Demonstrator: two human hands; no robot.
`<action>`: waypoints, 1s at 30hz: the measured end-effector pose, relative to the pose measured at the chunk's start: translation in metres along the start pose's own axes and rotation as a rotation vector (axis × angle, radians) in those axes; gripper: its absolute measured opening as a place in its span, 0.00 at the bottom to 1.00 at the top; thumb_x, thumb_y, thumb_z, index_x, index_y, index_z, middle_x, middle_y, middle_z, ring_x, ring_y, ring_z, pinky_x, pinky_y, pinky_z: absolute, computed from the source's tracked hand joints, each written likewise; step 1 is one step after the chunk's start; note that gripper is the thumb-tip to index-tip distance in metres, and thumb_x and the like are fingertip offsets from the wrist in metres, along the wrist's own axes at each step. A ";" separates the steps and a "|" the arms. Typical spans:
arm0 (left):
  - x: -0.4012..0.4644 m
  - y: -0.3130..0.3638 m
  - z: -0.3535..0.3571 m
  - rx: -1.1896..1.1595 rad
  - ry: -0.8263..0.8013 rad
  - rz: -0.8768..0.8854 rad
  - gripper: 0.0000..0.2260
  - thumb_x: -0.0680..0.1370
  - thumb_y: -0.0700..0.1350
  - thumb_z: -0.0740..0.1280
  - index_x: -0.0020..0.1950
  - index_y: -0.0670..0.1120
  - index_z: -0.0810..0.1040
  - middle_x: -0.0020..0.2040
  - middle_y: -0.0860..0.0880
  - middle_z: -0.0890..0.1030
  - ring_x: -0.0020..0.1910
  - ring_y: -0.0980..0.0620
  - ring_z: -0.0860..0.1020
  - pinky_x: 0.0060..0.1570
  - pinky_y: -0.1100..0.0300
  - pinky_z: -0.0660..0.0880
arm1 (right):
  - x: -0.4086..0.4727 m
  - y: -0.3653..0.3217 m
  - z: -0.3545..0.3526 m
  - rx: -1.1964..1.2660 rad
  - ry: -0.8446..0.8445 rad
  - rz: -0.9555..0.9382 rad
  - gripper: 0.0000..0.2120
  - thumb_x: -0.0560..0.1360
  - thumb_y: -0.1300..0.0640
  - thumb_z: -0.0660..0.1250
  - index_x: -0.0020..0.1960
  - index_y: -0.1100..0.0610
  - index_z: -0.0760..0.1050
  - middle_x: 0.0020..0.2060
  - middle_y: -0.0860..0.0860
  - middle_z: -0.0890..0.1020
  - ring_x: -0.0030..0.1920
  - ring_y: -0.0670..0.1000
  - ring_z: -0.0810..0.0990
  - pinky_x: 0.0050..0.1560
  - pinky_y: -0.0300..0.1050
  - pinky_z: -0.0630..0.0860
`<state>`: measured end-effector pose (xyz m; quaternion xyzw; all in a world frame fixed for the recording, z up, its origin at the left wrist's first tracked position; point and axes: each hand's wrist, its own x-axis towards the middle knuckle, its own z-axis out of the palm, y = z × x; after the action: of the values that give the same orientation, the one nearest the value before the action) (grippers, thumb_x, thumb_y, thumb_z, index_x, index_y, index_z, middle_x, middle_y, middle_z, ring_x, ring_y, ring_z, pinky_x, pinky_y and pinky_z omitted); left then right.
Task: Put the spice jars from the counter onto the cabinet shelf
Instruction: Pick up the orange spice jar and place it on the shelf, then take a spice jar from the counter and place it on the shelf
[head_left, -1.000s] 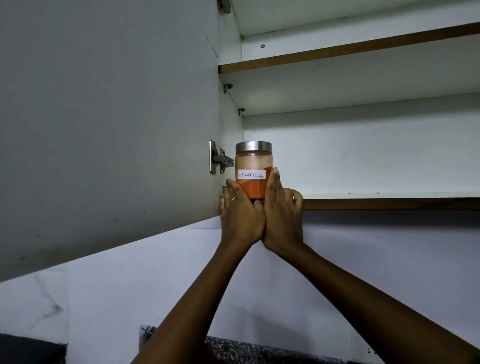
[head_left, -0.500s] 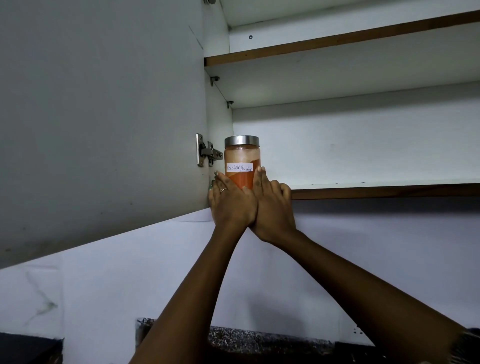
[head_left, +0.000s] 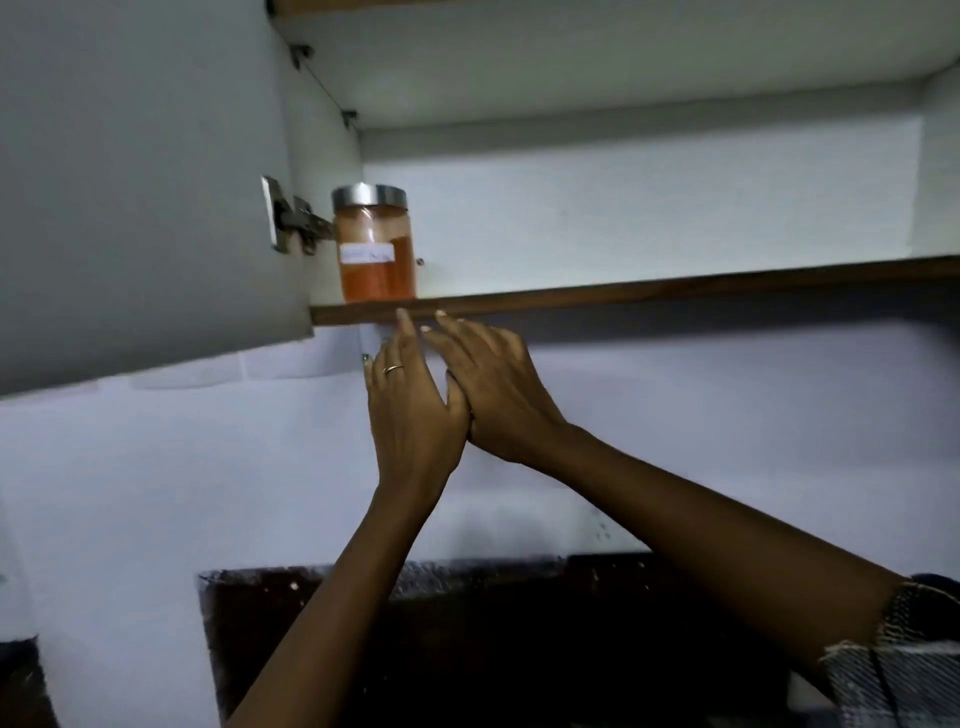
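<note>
A clear cylindrical glass spice jar (head_left: 375, 249) with a brushed-metal lid is seen upright at the left end of the white cabinet shelf (head_left: 675, 288), left of the frame's centre. The jar is filled for most of its height with orange-red powder, and its upper wall is dusted paler; a small white paper label is stuck across its front, the writing too blurred to be read. The shelf is edged in front with a dark brown wood-grain strip, and its interior walls are smooth and white. Just left of the jar, a steel hinge (head_left: 293, 221) is fixed to the flat pale grey cabinet door (head_left: 130, 182), which fills the upper left of the frame. Below the shelf edge, at centre, the left hand (head_left: 413, 410) and the right hand (head_left: 493, 389) are held side by side, touching each other, with fingers straight and loosely together; nothing is gripped, and the jar is not touched. A thin ring is worn on one left finger. A dark speckled stone counter (head_left: 519, 623) is seen at the bottom, against a smooth white wall (head_left: 727, 415).
</note>
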<state>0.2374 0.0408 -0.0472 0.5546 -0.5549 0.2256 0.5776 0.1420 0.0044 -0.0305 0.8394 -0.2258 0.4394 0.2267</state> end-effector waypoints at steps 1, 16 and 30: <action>-0.015 0.007 0.006 -0.050 -0.017 0.026 0.28 0.77 0.42 0.62 0.76 0.41 0.58 0.71 0.45 0.70 0.72 0.48 0.65 0.76 0.51 0.52 | -0.016 0.004 -0.006 -0.013 -0.002 -0.017 0.24 0.72 0.60 0.62 0.68 0.62 0.69 0.66 0.58 0.74 0.66 0.58 0.72 0.62 0.55 0.66; -0.240 0.104 0.120 -0.455 -0.907 0.121 0.26 0.77 0.47 0.65 0.73 0.50 0.60 0.67 0.47 0.70 0.60 0.52 0.73 0.55 0.60 0.70 | -0.316 0.088 -0.107 -0.190 -0.382 0.463 0.19 0.70 0.58 0.61 0.61 0.58 0.72 0.56 0.56 0.77 0.55 0.58 0.74 0.51 0.50 0.64; -0.447 0.141 0.205 -0.365 -1.724 -0.261 0.44 0.72 0.43 0.73 0.78 0.43 0.47 0.77 0.41 0.56 0.75 0.43 0.58 0.71 0.53 0.59 | -0.571 0.082 -0.107 0.074 -0.396 1.444 0.18 0.72 0.65 0.63 0.62 0.58 0.69 0.56 0.59 0.77 0.55 0.61 0.76 0.55 0.55 0.73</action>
<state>-0.0927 0.0570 -0.4378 0.4896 -0.7564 -0.4297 0.0595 -0.2654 0.1035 -0.4407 0.5530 -0.7422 0.3268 -0.1911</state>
